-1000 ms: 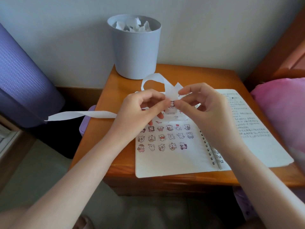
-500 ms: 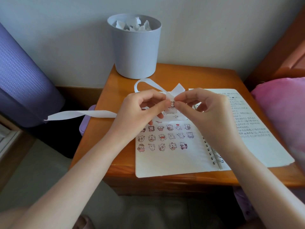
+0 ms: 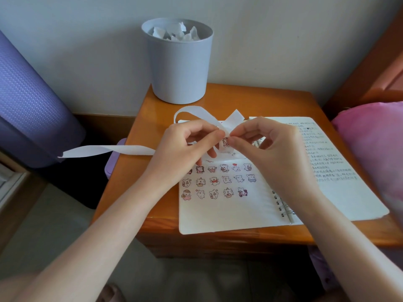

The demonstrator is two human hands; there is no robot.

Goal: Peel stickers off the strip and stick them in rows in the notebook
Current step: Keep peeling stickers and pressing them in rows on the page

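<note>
Wooden bedside table (image 3: 250, 101), grey bin (image 3: 180, 62) at the back. Strip (image 3: 104, 150): white, long axis roughly left to right; tail twists off the table's left edge, middle loops toward the bin, short free end points up and right. Left hand (image 3: 185, 149): curled, pinching the strip above the notebook. Sticker (image 3: 225, 142): small bear on the strip, between both hands' fingertips. Right hand (image 3: 268, 147): thumb and forefinger pinching at the sticker's edge. Notebook (image 3: 229, 214): open, flat; sticker rows on left page, bottom row shortest. Risks, judged: a hasty pull tears the sticker or folds it onto itself; the hanging tail drags the strip; crooked placement spoils the row
</note>
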